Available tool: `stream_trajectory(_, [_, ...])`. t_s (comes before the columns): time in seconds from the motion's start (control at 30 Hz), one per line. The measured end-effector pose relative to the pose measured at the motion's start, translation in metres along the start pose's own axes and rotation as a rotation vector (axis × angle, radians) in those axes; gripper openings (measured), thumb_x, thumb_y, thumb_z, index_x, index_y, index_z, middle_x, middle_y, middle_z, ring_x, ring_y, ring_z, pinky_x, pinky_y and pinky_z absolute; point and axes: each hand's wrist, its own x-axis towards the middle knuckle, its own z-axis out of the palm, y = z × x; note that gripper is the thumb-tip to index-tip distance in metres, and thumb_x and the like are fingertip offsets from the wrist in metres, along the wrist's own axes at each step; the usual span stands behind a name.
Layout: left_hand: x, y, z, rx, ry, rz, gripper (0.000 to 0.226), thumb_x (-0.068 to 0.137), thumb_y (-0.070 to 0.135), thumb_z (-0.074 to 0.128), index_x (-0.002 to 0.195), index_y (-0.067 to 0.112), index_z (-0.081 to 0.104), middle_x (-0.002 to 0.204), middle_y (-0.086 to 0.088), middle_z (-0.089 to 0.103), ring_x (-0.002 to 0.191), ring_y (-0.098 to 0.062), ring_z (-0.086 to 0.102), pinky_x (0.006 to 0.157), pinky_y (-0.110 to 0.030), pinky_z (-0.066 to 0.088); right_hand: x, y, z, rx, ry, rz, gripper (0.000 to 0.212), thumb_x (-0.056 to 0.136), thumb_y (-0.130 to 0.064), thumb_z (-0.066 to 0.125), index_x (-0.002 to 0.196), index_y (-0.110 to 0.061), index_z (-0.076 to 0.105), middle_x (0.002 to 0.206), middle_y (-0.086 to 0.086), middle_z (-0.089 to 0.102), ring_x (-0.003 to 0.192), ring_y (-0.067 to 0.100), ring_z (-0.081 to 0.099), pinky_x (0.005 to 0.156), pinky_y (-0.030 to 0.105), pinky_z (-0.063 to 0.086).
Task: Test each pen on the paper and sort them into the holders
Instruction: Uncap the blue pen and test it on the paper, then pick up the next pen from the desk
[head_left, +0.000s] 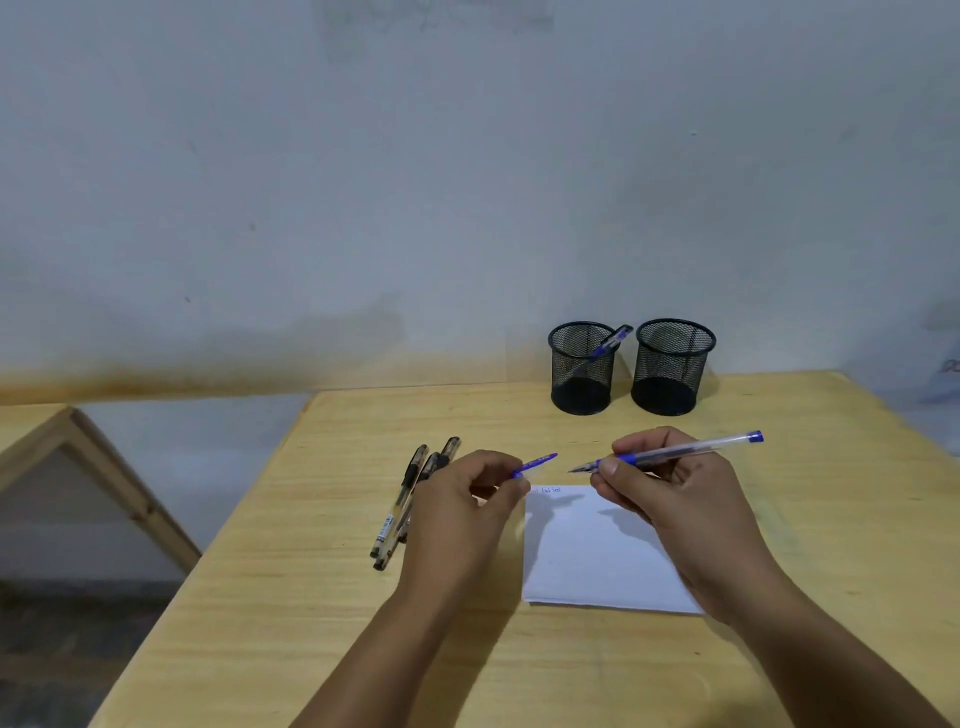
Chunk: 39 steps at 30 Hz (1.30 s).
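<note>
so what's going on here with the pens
A person is testing pens at a light wooden table. The right hand holds an uncapped clear blue-ink pen, tip above the white paper sheet; the left hand pinches its blue cap. Black-capped pens lie to the left. One blue pen stands in the left black mesh holder; the right mesh holder looks empty.

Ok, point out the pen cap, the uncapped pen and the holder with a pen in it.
pen cap (537, 462), head view, on the blue cap's middle.
uncapped pen (675, 451), head view, on the clear barrel.
left holder (574, 374), head view, on its mesh wall.
</note>
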Motion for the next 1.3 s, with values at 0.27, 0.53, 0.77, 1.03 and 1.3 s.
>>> stream_trajectory(0.27, [-0.013, 0.015, -0.003, -0.213, -0.064, -0.08, 0.012, 0.08, 0.013, 0.079, 0.085, 0.024, 0.077, 0.079, 0.003, 0.075, 0.077, -0.018, 0.069, 0.067, -0.02, 0.051, -0.009, -0.001, 0.0, -0.116, -0.006, -0.029, 0.012, 0.078, -0.007, 0.078, 0.083, -0.013, 0.069, 0.08, 0.01, 0.077, 0.082, 0.027, 0.075, 0.089, 0.055, 0.055])
stream_trajectory(0.53, [-0.016, 0.019, 0.0, -0.237, -0.06, -0.083, 0.012, 0.08, 0.012, 0.079, 0.084, 0.023, 0.077, 0.076, 0.004, 0.075, 0.069, -0.008, 0.064, 0.064, -0.018, 0.05, -0.014, -0.005, -0.004, -0.107, 0.0, -0.064, 0.012, 0.079, -0.003, 0.076, 0.084, -0.011, 0.069, 0.079, 0.01, 0.077, 0.08, 0.028, 0.074, 0.087, 0.046, 0.059])
stream_trajectory(0.77, [-0.016, 0.024, 0.002, -0.231, -0.108, -0.052, 0.014, 0.08, 0.012, 0.079, 0.085, 0.026, 0.078, 0.079, 0.005, 0.076, 0.078, -0.015, 0.07, 0.069, -0.023, 0.055, -0.013, -0.005, -0.003, -0.221, -0.047, -0.091, 0.013, 0.077, -0.009, 0.079, 0.084, -0.017, 0.072, 0.077, -0.001, 0.077, 0.073, 0.012, 0.072, 0.071, 0.026, 0.058])
stream_trajectory(1.03, [-0.019, 0.027, 0.004, -0.265, -0.165, 0.012, 0.013, 0.085, 0.01, 0.073, 0.086, 0.021, 0.078, 0.079, 0.001, 0.075, 0.07, -0.004, 0.062, 0.066, -0.015, 0.047, -0.017, 0.001, -0.004, -0.17, -0.023, -0.103, 0.013, 0.075, -0.008, 0.081, 0.082, -0.017, 0.074, 0.075, 0.0, 0.077, 0.071, 0.014, 0.072, 0.063, 0.018, 0.055])
stream_trajectory(1.3, [-0.02, 0.021, 0.018, -0.258, -0.161, -0.009, 0.009, 0.087, 0.015, 0.073, 0.086, 0.022, 0.078, 0.074, 0.005, 0.072, 0.068, -0.003, 0.059, 0.063, -0.012, 0.044, -0.012, 0.009, 0.002, -0.032, 0.0, -0.054, 0.016, 0.079, -0.006, 0.077, 0.092, -0.011, 0.069, 0.078, 0.006, 0.077, 0.075, 0.018, 0.074, 0.068, 0.021, 0.057])
